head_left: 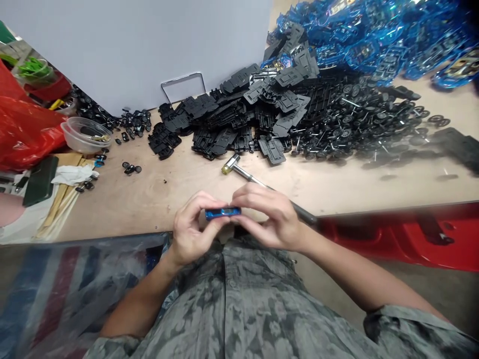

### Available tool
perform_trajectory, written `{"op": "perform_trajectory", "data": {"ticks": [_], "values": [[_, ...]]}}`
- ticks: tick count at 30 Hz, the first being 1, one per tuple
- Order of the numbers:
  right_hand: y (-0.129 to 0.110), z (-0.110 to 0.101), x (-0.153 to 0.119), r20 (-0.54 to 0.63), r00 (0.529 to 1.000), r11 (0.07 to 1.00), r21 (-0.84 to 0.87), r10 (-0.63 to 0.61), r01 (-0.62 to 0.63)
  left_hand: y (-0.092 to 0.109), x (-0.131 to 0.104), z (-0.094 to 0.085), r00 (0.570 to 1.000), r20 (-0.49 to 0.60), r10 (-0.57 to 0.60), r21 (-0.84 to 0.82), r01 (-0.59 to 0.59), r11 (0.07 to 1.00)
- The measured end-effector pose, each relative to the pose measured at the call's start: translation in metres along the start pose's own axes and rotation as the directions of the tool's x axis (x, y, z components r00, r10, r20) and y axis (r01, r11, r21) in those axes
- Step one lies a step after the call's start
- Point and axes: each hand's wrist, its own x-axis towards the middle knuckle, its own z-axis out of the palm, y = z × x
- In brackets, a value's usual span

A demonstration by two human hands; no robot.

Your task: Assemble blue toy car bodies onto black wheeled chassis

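Observation:
A small blue toy car body [223,213] is held between both hands, just in front of the table's near edge. My left hand [194,227] grips its left end between thumb and fingers. On its right end, the thumb and fingers of my right hand [267,217] are closed. Dark parts show within the blue rim. Behind my right hand a hammer [247,174] with a yellowish tip lies on the table, its handle partly hidden by that hand.
Black chassis plates [224,114] are heaped at the back centre, with wheel axles [340,124] to their right. Blue car shells [374,40] fill the back right. A clear bowl [80,137] and red bag [28,124] stand left; a red stool [404,234] is at right.

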Motion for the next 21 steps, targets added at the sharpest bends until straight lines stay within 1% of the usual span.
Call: {"op": "perform_trajectory", "data": {"ticks": [6,9,11,15,19,21], "values": [[-0.005,0.004,-0.005,-0.022,0.999,0.996,-0.079,-0.044,0.042,0.005,0.002,0.001,1.000,0.003,0.003,-0.041,-0.003,0.999],[-0.004,0.005,-0.008,-0.032,0.998,0.995,-0.092,-0.046,0.043,0.006,0.002,0.001,1.000,0.008,0.008,-0.029,-0.007,1.000],[0.000,0.006,-0.010,-0.061,0.998,0.997,-0.072,-0.023,0.019,0.004,0.002,0.002,1.000,-0.001,-0.004,-0.009,0.004,1.000],[0.007,0.010,-0.015,-0.154,0.986,0.998,0.017,0.066,-0.065,0.002,0.004,0.003,0.995,-0.023,-0.095,-0.048,0.094,0.994],[0.007,0.012,-0.017,-0.183,0.976,0.992,0.054,0.123,-0.115,0.001,0.006,0.001,0.998,-0.029,-0.059,-0.071,0.057,0.996],[0.004,0.014,-0.014,-0.237,0.955,0.983,0.087,0.177,-0.161,0.000,0.006,0.000,0.996,-0.038,-0.075,-0.061,0.073,0.995]]}}
